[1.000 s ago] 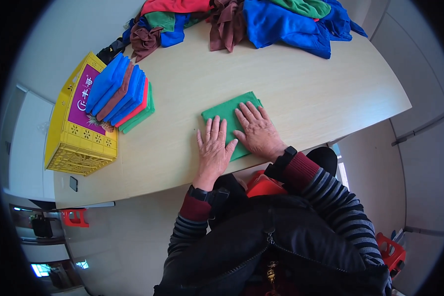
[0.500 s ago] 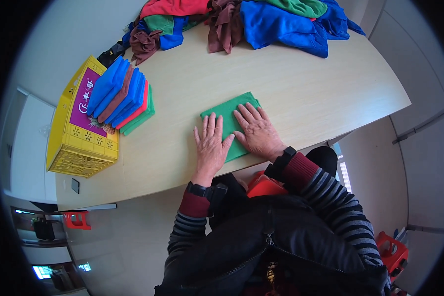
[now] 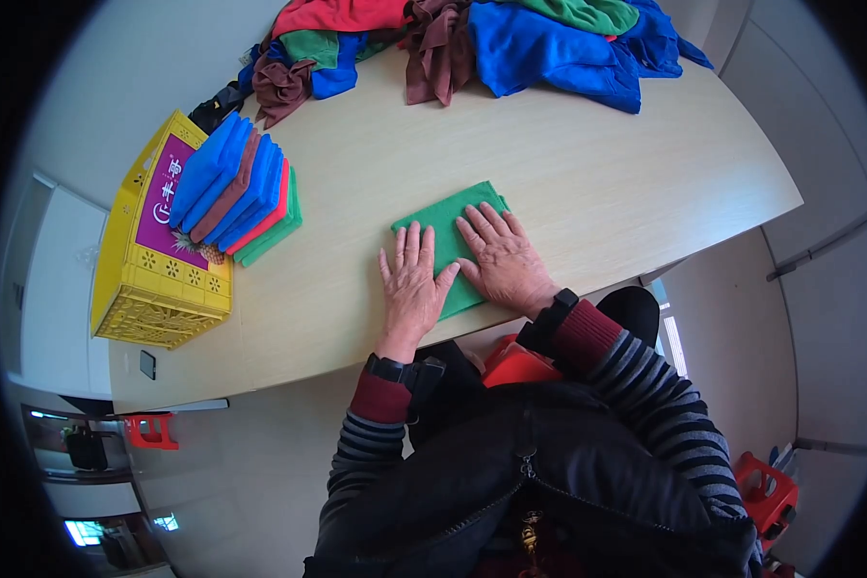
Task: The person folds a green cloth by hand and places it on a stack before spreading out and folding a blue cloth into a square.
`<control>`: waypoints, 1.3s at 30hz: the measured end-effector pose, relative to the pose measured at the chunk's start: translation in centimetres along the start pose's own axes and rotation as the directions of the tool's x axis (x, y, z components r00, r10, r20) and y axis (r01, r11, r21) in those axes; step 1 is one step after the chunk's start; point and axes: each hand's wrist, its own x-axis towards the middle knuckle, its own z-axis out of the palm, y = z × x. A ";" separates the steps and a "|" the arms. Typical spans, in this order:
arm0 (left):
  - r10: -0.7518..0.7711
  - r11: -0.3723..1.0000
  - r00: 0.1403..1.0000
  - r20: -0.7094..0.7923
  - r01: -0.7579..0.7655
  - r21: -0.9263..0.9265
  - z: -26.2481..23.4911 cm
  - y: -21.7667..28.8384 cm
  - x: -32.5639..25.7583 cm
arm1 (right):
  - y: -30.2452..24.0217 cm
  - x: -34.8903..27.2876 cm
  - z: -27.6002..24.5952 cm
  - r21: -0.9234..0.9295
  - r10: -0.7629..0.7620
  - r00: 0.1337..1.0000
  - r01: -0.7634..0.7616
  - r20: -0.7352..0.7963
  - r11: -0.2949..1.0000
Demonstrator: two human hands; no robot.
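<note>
A green cloth [image 3: 445, 214], folded into a flat rectangle, lies near the front edge of the table [image 3: 607, 183]. My left hand [image 3: 411, 279] rests flat across its left side, fingers stretched out. On its right side lies my right hand [image 3: 503, 252], palm down with the fingers apart. The two thumbs nearly meet over the cloth's middle, and the hands cover much of its lower part. To the left stands a stack of folded cloths [image 3: 241, 193] in blue, brown, red and green, beside a yellow crate.
The yellow plastic crate [image 3: 169, 299] with a purple panel stands at the table's left end. Loose cloths [image 3: 549, 48] in blue, red, green and brown are heaped along the far edge. A small dark flat object [image 3: 147, 364] lies near the left front corner. Red stools [image 3: 769, 496] stand below.
</note>
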 end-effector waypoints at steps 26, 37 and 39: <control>0.003 1.000 1.000 0.005 -0.003 -0.008 0.0 -0.3 0.0 | 0.7 2.4 0.4 -0.009 0.069 0.997 -0.068 0.040 0.998; 0.004 1.000 1.000 0.029 -0.004 0.023 -0.1 0.1 -0.8 | 0.5 1.7 0.1 -0.024 0.048 0.998 -0.047 0.037 0.999; 0.003 1.000 1.000 0.022 -0.004 0.016 -0.1 0.3 -1.2 | 0.1 1.4 -0.2 -0.046 0.038 0.998 -0.036 0.040 0.998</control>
